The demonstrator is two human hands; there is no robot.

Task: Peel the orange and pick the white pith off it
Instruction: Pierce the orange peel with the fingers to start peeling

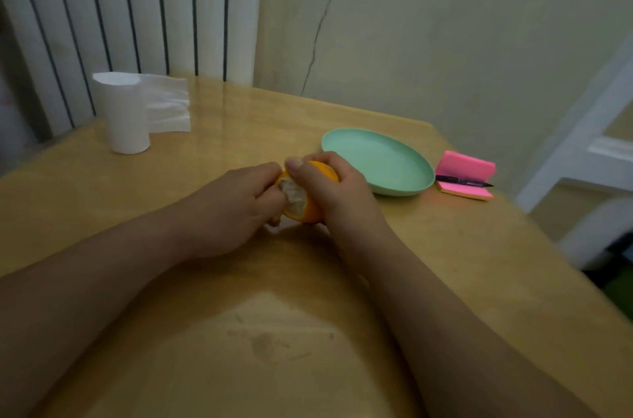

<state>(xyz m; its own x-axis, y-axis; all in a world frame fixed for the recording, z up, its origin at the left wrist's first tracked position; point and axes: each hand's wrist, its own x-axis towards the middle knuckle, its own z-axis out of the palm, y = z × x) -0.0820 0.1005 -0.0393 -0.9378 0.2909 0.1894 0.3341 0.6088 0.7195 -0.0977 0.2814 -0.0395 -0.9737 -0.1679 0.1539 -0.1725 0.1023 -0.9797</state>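
Peeling: left grip (236,201) curls its fingers into the rind edge of the orange (310,212), close over the counter (239,315).
Holding: right grip (339,188) wraps the orange.
Risk: a deep thumb dig could burst segments; juice would loosen the hold.

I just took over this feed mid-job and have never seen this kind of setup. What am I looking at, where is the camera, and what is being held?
There is no machine here: a person works with two bare hands. The single picture comes from a camera worn on the person's head, looking forward and down. The right hand grips an orange, part of its peel already off, showing pale pith. The left hand pinches at that bared patch. On the wooden table lie a green plate, a pink pad of sticky notes with a black pen on it, and a white tissue roll standing upright.
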